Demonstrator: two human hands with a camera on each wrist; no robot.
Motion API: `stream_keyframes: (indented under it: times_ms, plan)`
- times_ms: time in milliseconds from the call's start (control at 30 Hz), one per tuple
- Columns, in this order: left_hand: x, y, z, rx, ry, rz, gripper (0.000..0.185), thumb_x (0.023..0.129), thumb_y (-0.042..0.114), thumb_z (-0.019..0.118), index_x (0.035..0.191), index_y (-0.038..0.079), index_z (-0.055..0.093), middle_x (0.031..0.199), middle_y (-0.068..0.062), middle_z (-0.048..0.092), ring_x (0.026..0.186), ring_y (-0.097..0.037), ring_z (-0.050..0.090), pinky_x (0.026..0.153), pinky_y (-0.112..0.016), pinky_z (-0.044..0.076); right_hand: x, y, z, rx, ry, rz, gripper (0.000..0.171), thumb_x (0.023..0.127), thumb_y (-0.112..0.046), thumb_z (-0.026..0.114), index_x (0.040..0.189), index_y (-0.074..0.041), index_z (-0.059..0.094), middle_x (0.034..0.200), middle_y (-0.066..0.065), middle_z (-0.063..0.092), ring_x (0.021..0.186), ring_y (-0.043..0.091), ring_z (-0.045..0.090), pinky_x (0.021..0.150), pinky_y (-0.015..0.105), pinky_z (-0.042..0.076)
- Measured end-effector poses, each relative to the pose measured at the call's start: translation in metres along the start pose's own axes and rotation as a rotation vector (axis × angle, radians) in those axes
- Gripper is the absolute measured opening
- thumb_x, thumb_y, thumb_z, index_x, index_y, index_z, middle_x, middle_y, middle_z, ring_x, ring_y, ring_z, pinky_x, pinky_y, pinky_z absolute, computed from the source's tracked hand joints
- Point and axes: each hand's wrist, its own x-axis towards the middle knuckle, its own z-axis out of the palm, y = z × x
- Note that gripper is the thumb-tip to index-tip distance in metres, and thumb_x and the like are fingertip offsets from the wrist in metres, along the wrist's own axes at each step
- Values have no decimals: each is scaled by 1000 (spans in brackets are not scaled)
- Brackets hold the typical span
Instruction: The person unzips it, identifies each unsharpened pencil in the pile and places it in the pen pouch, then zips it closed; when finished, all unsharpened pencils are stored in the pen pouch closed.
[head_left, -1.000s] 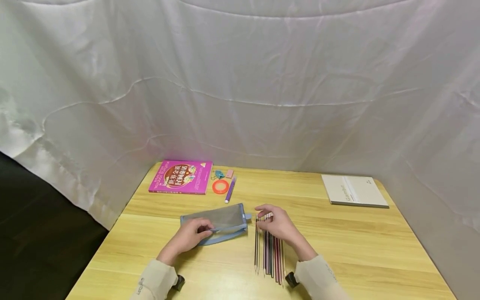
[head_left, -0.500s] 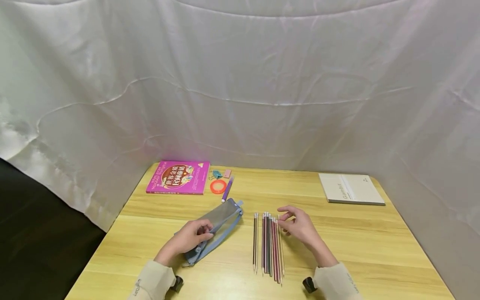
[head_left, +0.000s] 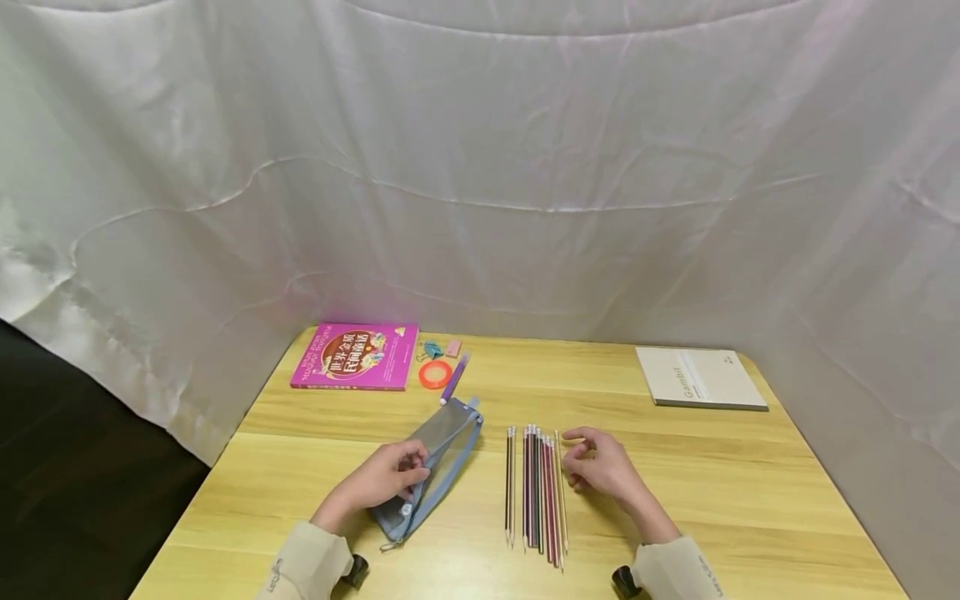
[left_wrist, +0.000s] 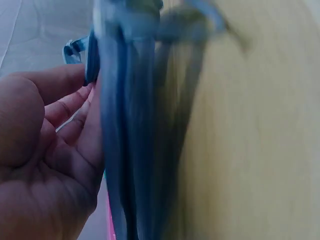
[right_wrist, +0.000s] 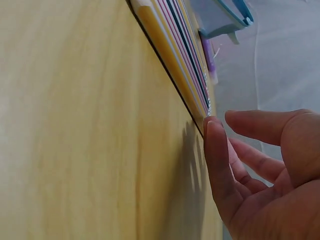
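My left hand (head_left: 384, 477) pinches the edge of a blue-grey mesh zip pouch (head_left: 438, 430), which is tilted diagonally. In the left wrist view the thumb and fingers meet at the blue trim of the pouch (left_wrist: 131, 125). A row of several pencils (head_left: 534, 492) lies side by side on the table, white ends away from me. Just right of the outermost gold pencil (head_left: 561, 492) is my right hand (head_left: 606, 468), fingers loosely bent. In the right wrist view the thumb and index finger stand apart near the pencil ends; whether a fingertip touches them I cannot tell.
On the wooden table (head_left: 675, 500) a pink book (head_left: 356, 357) lies back left. Beside it are a red tape roll (head_left: 435, 375), a purple marker (head_left: 454, 379), a pink eraser (head_left: 453, 348) and teal clips (head_left: 432, 350). A white notebook (head_left: 701, 379) lies back right.
The pouch has turned from lying crosswise to a diagonal, still in my left hand. My right hand has moved right, from over the pencils' white ends to beside the row.
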Motion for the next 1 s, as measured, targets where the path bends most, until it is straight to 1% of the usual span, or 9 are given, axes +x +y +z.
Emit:
stream_keyframes:
  times_ms: [133, 267, 400, 500, 600, 767, 1000]
  plan:
    - [1, 3, 4, -88, -26, -19, 10, 104, 8, 60, 102, 1, 54, 91, -6, 53, 74, -18, 65, 65, -33, 66, 0, 0, 3, 5, -1, 12, 46, 89, 10, 70, 133, 3, 60, 94, 14, 66, 66, 25, 68, 58, 37, 63]
    - [2, 4, 11, -157, -44, -43, 13, 104, 7, 59, 100, -1, 49, 90, -5, 51, 74, -19, 65, 65, -33, 66, -1, 1, 6, -27, -3, 16, 46, 89, 8, 73, 133, 1, 61, 94, 13, 67, 67, 23, 67, 58, 35, 63]
    - [3, 3, 16, -217, -84, -75, 17, 105, 10, 58, 99, 0, 47, 90, -4, 51, 74, -18, 68, 67, -33, 66, -1, 3, 10, -52, 17, 18, 47, 87, 8, 74, 132, -1, 63, 94, 12, 66, 66, 21, 66, 57, 33, 62]
    - [1, 0, 17, -252, -112, -96, 19, 106, 13, 59, 100, 1, 46, 91, -5, 52, 76, -18, 70, 69, -31, 66, 0, 4, 14, -61, 28, 7, 48, 86, 8, 75, 132, -1, 63, 93, 12, 65, 65, 21, 66, 56, 31, 61]
    - [0, -3, 16, -295, -132, -104, 20, 106, 15, 59, 100, 2, 45, 92, -7, 54, 78, -20, 70, 71, -31, 66, 2, 4, 17, -60, 31, -2, 49, 85, 8, 76, 132, 0, 63, 93, 12, 64, 65, 21, 66, 56, 31, 62]
    - [3, -8, 18, -373, -167, -103, 20, 106, 15, 58, 104, 1, 45, 94, -7, 56, 81, -20, 70, 74, -32, 66, 2, 5, 18, -53, 46, 17, 51, 84, 8, 78, 132, -1, 63, 94, 12, 63, 65, 20, 65, 57, 31, 61]
    - [6, -14, 24, -415, -162, -103, 18, 106, 15, 59, 104, 2, 46, 93, -5, 55, 81, -20, 70, 75, -32, 66, 2, 8, 16, -64, 49, 14, 51, 84, 9, 77, 132, -1, 64, 94, 12, 62, 65, 20, 64, 57, 32, 62]
